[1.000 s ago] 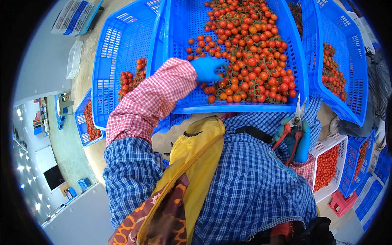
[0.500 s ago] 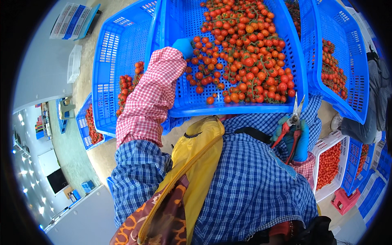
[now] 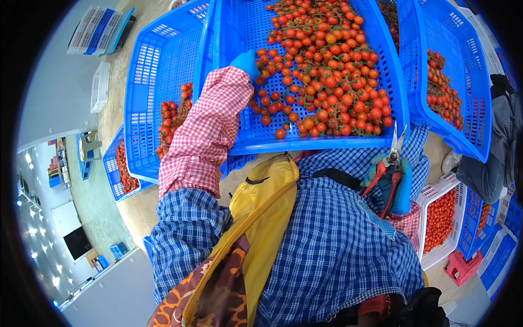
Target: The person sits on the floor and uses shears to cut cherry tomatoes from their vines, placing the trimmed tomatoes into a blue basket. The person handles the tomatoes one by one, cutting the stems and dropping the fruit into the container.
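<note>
My left hand (image 3: 246,64) in a blue glove reaches into the left side of the middle blue crate (image 3: 318,143), beside cherry tomatoes on the vine (image 3: 329,82); its fingers are hidden behind the pink checked sleeve and the hand itself. My right hand (image 3: 399,193), also gloved in blue, grips red-handled pruning shears (image 3: 393,156) with the blades pointing up, just below the crate's right front corner. The tomatoes form a dense heap toward the crate's right, with looser ones near my left hand.
Blue crates with tomatoes stand left (image 3: 141,109) and right (image 3: 457,65). At lower right are a white crate (image 3: 427,191) of loose red tomatoes, a stacked blue crate (image 3: 469,229) and a red stool (image 3: 462,267). Another person's grey-clothed body (image 3: 482,177) is at the far right.
My left hand has moved leftward and up from the middle of the tomatoes to the crate's left side, then shifted only slightly. My right hand stays on the shears.
</note>
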Demonstrator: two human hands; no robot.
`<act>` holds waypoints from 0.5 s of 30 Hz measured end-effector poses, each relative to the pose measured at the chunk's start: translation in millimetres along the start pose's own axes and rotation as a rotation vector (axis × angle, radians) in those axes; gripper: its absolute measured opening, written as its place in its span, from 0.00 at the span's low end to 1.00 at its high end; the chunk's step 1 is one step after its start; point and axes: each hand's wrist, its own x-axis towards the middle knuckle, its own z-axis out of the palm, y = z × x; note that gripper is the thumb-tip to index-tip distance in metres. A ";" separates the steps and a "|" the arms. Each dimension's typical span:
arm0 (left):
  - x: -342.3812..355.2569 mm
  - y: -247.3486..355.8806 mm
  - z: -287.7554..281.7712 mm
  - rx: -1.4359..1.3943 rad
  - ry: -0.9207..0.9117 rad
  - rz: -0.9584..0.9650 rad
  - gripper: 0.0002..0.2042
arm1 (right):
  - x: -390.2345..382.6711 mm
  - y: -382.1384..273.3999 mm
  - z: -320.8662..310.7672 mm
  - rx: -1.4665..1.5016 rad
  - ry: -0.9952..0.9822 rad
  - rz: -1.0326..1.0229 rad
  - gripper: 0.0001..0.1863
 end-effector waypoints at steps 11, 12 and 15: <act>-22.7 4.0 10.9 0.321 -0.366 0.192 0.26 | -0.4 1.1 -2.0 0.008 -0.058 -0.006 0.34; -15.2 -1.4 6.8 0.313 -0.308 0.120 0.23 | -0.4 1.0 -1.8 0.025 -0.022 0.016 0.34; -9.4 10.7 6.2 0.289 0.064 0.104 0.17 | -0.9 0.8 0.5 0.027 0.008 0.025 0.34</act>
